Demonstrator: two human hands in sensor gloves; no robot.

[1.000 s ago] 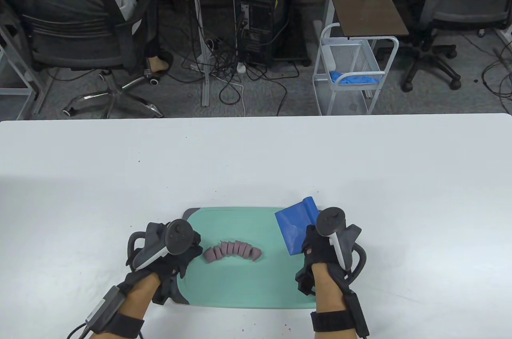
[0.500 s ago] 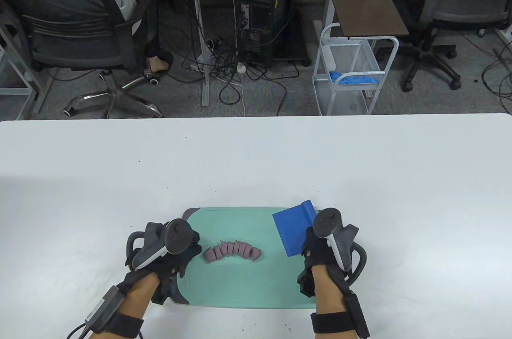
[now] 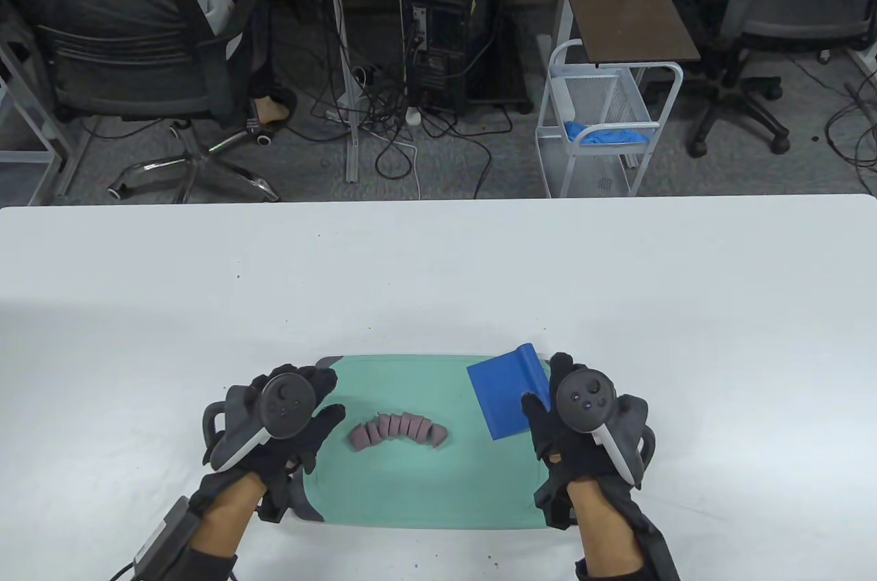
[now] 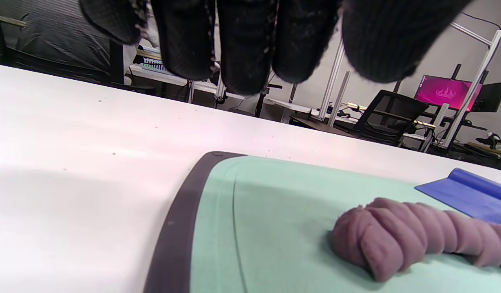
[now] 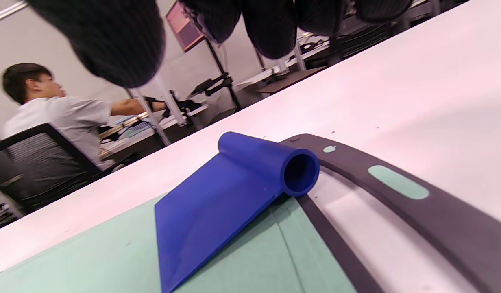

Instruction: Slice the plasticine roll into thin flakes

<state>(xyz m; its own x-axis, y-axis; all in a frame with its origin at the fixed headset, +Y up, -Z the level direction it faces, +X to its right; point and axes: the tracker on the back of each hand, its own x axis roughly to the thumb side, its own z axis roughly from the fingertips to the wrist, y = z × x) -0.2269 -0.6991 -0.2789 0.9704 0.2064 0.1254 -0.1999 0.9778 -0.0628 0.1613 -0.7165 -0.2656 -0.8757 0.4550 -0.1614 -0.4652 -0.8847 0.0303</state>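
Observation:
A mauve plasticine roll (image 3: 397,433), cut into several slices that lean on each other, lies mid-board on the green cutting board (image 3: 425,492); it also shows in the left wrist view (image 4: 413,238). A blue scraper (image 3: 505,398) with a tube handle lies flat on the board's right end, also in the right wrist view (image 5: 226,195). My left hand (image 3: 301,416) hovers open at the board's left end, holding nothing. My right hand (image 3: 548,403) is open just right of the scraper, off it.
The white table (image 3: 438,279) stretches far behind the board. Beyond its far edge are office chairs, a computer tower and a white wire cart (image 3: 603,129).
My right hand let go of the scraper, which now lies flat, and drew back to the right with fingers spread. My left hand opened and shifted slightly left.

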